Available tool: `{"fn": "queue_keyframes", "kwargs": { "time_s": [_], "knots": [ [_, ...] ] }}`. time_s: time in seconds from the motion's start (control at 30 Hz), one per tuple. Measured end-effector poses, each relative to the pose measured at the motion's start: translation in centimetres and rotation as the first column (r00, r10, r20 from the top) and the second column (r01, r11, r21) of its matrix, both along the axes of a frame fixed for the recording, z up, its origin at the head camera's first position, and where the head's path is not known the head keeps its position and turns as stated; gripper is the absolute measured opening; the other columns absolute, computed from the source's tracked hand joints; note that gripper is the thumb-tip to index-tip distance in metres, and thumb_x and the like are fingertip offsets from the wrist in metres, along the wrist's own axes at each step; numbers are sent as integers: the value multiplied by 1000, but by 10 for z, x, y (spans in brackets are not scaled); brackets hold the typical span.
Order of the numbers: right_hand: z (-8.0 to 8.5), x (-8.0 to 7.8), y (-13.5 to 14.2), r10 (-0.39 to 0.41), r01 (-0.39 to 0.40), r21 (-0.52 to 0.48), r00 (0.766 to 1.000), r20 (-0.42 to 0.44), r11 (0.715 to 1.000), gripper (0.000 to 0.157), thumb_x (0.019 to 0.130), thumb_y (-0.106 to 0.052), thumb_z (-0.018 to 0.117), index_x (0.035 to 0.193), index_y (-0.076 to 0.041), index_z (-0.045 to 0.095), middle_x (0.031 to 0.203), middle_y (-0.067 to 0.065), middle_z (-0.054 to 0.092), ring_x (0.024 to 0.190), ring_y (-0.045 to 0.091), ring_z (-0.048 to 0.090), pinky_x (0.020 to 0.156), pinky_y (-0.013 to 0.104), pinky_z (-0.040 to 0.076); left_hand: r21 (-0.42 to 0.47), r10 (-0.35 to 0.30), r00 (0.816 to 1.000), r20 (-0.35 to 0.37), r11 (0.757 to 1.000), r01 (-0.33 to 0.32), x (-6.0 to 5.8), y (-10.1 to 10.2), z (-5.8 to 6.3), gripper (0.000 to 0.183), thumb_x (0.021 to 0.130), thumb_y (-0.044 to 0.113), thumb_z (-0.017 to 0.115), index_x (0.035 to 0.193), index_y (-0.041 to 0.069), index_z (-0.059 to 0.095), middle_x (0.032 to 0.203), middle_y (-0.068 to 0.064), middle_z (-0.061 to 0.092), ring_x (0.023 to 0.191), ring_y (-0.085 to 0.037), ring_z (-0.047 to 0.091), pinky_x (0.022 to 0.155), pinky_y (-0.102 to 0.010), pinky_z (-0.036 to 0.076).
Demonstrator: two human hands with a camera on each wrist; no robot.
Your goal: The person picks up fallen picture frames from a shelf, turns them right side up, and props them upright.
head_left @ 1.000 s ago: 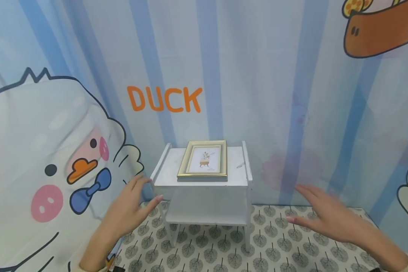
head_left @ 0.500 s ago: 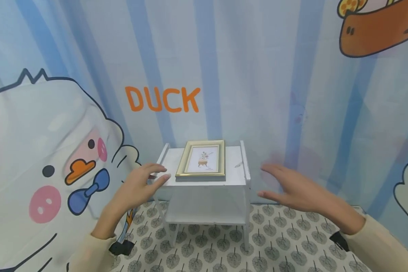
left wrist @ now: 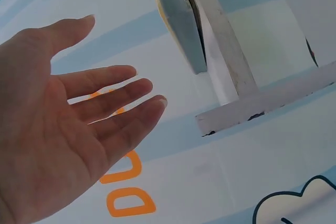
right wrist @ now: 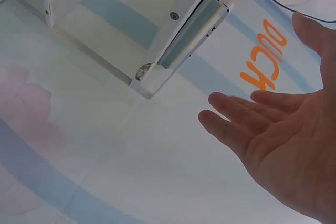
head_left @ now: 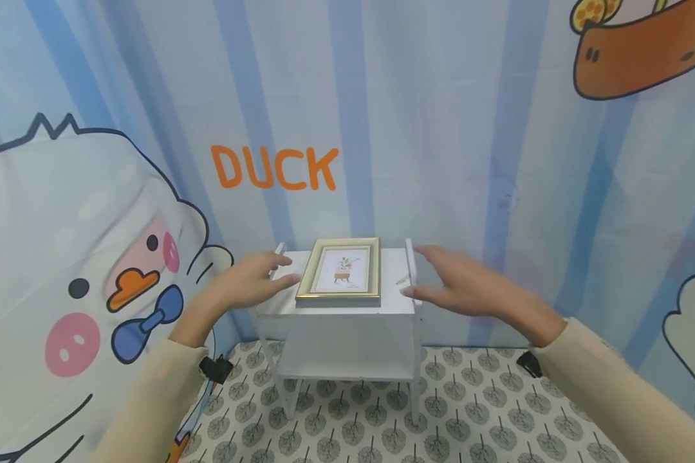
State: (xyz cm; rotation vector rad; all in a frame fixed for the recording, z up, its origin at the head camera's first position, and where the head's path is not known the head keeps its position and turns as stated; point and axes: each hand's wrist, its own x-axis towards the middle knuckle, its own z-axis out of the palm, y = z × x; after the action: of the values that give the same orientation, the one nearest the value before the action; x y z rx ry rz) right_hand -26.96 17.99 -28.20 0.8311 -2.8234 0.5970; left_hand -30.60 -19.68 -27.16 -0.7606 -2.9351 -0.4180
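The picture frame (head_left: 338,270) is laid face up on the white desk (head_left: 390,260), slightly below the middle of the head view, presumably steadied by its broad back between the raised side rails (head_left: 411,263). To its left and right, the left hand (head_left: 253,281) and right hand (head_left: 466,281) are held with fingers extended, nothing gripped, apparently spaced so that both its sides are flanked.

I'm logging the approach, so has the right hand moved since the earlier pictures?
Yes. In the head view the right hand has moved leftward and up the picture, closer to the right side of the white stand.
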Motion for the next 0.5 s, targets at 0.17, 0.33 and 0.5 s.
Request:
{"fn": "queue_keyframes", "kwargs": {
  "time_s": [0.17, 0.33, 0.5],
  "knots": [
    [8, -17, -14, -46, 44, 43, 997, 58, 998, 95, 101, -53, 65, 163, 7, 24, 165, 32, 35, 152, 49, 40, 126, 62, 35, -60, 15, 998, 64, 998, -12, -21, 9, 3, 60, 110, 38, 54, 150, -5, 51, 152, -26, 57, 142, -44, 55, 117, -60, 48],
    [12, -35, -34, -51, 36, 123, 992, 114, 992, 91, 101, -52, 64, 161, 8, 29, 163, 30, 42, 152, 45, 43, 127, 58, 36, -91, 49, 994, 100, 995, -40, -37, 16, 5, 64, 109, 40, 54, 155, -3, 46, 157, -26, 52, 147, -44, 49, 121, -60, 43],
    [14, -47, -52, -41, 3, 165, 974, 224, 986, 86, 105, -52, 58, 163, 4, 29, 165, 27, 40, 152, 43, 43, 129, 56, 35, -129, 101, 987, 128, 988, -85, -51, 29, 4, 67, 108, 43, 54, 157, -2, 44, 160, -24, 50, 150, -43, 45, 125, -59, 39]
  ]
}}
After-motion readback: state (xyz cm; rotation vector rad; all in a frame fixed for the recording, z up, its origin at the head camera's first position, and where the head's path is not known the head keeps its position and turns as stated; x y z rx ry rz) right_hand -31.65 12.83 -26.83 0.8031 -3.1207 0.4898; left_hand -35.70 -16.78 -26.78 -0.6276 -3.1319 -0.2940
